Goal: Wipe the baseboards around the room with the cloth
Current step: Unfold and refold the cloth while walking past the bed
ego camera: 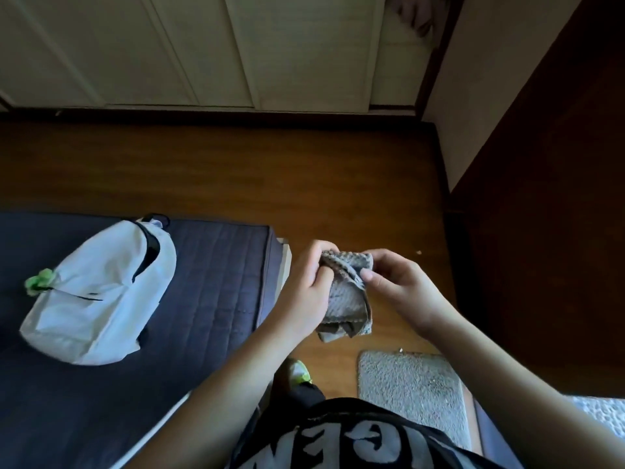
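Note:
A grey textured cloth (346, 296) is bunched between both hands above the wooden floor. My left hand (309, 292) grips its left side with curled fingers. My right hand (399, 286) pinches its upper right edge between thumb and fingers. A dark baseboard (236, 116) runs along the foot of the far wall of pale panelled doors. Another dark baseboard (443, 170) runs down the right wall.
A dark quilted mattress (209, 282) fills the left, with a white backpack (101, 292) lying on it. A grey fuzzy mat (412, 387) lies on the wooden floor (270, 177) at lower right. A dark wooden door or cabinet (548, 231) stands at the right.

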The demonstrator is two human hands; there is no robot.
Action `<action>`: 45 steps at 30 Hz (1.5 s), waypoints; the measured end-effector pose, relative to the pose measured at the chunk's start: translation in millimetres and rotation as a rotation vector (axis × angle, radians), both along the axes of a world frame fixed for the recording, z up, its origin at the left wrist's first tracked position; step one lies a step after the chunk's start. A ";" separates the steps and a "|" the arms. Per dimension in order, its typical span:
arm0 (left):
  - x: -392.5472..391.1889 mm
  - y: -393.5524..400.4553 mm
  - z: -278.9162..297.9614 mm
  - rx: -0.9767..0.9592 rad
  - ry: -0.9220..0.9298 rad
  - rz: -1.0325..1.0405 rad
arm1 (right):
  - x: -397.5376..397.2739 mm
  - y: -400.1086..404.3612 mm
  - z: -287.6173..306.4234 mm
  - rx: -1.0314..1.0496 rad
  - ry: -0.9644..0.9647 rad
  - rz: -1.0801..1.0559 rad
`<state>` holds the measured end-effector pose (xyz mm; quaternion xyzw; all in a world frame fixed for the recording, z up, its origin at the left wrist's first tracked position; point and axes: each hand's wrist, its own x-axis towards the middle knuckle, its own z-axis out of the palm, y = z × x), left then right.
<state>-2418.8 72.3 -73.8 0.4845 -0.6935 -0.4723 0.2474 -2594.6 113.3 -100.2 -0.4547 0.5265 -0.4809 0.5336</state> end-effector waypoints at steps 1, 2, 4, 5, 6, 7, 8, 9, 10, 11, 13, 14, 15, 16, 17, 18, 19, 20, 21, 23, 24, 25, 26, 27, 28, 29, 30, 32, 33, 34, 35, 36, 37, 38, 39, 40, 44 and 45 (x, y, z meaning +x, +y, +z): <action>4.7 -15.2 -1.6 0.002 0.025 0.002 | 5.5 -14.8 1.0 0.012 0.030 0.003; 8.7 -27.0 -3.4 0.010 0.053 0.010 | 11.0 -26.6 2.9 0.021 0.062 0.000; 15.4 -54.5 -9.1 0.028 0.117 0.024 | 21.0 -51.8 5.7 0.022 0.089 -0.031; 16.7 -65.0 -11.9 0.026 0.139 0.036 | 24.4 -60.8 7.0 0.025 0.068 -0.053; 16.4 -78.0 -16.1 0.017 0.147 0.055 | 27.0 -71.3 8.2 0.033 0.026 -0.078; 14.4 -88.3 -19.4 0.004 0.135 0.087 | 28.6 -79.4 8.9 0.044 -0.015 -0.109; 10.0 -98.4 -23.4 -0.020 0.114 0.126 | 28.6 -87.4 9.3 0.058 -0.053 -0.142; 4.6 -105.1 -24.7 -0.050 0.088 0.167 | 27.4 -93.9 9.5 0.071 -0.070 -0.172; -0.7 -110.0 -25.4 -0.091 0.076 0.205 | 25.0 -99.1 9.4 0.080 -0.073 -0.199; -7.9 -116.4 -26.1 -0.126 0.074 0.239 | 19.6 -105.8 8.6 0.085 -0.070 -0.226; -23.3 -128.6 -25.1 -0.169 0.092 0.290 | 5.9 -118.0 8.2 0.081 -0.071 -0.275; -31.3 -135.0 -24.0 -0.162 0.112 0.296 | -1.8 -124.1 6.9 0.079 -0.079 -0.289; -39.4 -141.6 -23.0 -0.148 0.126 0.285 | -9.3 -129.8 5.4 0.078 -0.089 -0.297; -51.4 -151.4 -25.0 -0.125 0.138 0.258 | -19.4 -138.5 3.4 0.080 -0.107 -0.300; -61.6 -159.7 -25.5 -0.106 0.134 0.225 | -27.2 -145.9 1.8 0.082 -0.131 -0.299; -73.7 -170.1 -28.3 -0.071 0.143 0.187 | -37.8 -155.9 -1.2 0.083 -0.160 -0.295; -84.7 -179.4 -29.1 -0.021 0.158 0.143 | -47.6 -165.5 -4.0 0.083 -0.192 -0.289; -94.2 -188.4 -30.5 0.038 0.193 0.094 | -58.1 -175.0 -6.7 0.083 -0.217 -0.290; -106.2 -200.1 -31.6 0.092 0.210 0.055 | -72.7 -187.9 -8.3 0.091 -0.235 -0.290; -129.1 -220.7 -28.4 0.131 0.216 -0.022 | -101.9 -211.6 -8.0 0.093 -0.255 -0.284; -140.2 -229.5 -25.9 0.127 0.204 -0.060 | -115.0 -222.6 -6.6 0.086 -0.259 -0.268; -150.9 -238.9 -24.5 0.123 0.183 -0.079 | -126.3 -232.9 -4.1 0.083 -0.261 -0.247; -164.3 -249.8 -22.7 0.129 0.147 -0.067 | -139.8 -244.8 -2.0 0.090 -0.258 -0.218; -175.8 -258.3 -18.9 0.132 0.102 -0.032 | -150.2 -255.0 0.5 0.095 -0.249 -0.190; -187.1 -267.9 -15.1 0.133 0.068 0.019 | -160.7 -266.9 2.8 0.099 -0.230 -0.158; -196.0 -276.8 -10.8 0.133 0.040 0.069 | -168.2 -277.6 4.9 0.103 -0.207 -0.128; -201.5 -285.2 -7.9 0.134 0.014 0.116 | -173.7 -287.0 5.8 0.108 -0.190 -0.108; -206.1 -304.8 -7.0 0.140 -0.012 0.215 | -181.4 -307.8 5.5 0.115 -0.198 -0.078; -204.4 -315.4 -6.4 0.136 -0.016 0.251 | -183.9 -319.8 4.5 0.120 -0.219 -0.077; -200.2 -325.3 -5.6 0.126 -0.028 0.277 | -185.2 -330.7 3.0 0.126 -0.240 -0.092; -193.7 -334.6 -4.4 0.100 -0.049 0.299 | -187.1 -340.6 1.4 0.132 -0.261 -0.117; -184.4 -346.6 -3.0 0.063 -0.076 0.326 | -188.4 -354.4 -0.7 0.138 -0.263 -0.138; -173.7 -357.7 -1.9 0.021 -0.093 0.343 | -189.4 -366.4 -2.0 0.142 -0.252 -0.156; -161.9 -370.5 -0.7 -0.021 -0.093 0.346 | -189.6 -380.8 -2.9 0.144 -0.220 -0.163; -151.3 -381.5 1.8 -0.055 -0.095 0.327 | -189.2 -393.9 -3.2 0.141 -0.180 -0.157; -141.9 -391.1 4.6 -0.079 -0.099 0.299 | -187.6 -405.8 -2.6 0.130 -0.118 -0.142; -104.8 -437.0 11.4 -0.104 -0.079 0.281 | -166.7 -464.2 7.9 0.064 0.041 -0.039; -97.1 -447.2 12.6 -0.084 -0.054 0.296 | -161.5 -476.5 12.6 0.054 0.076 -0.021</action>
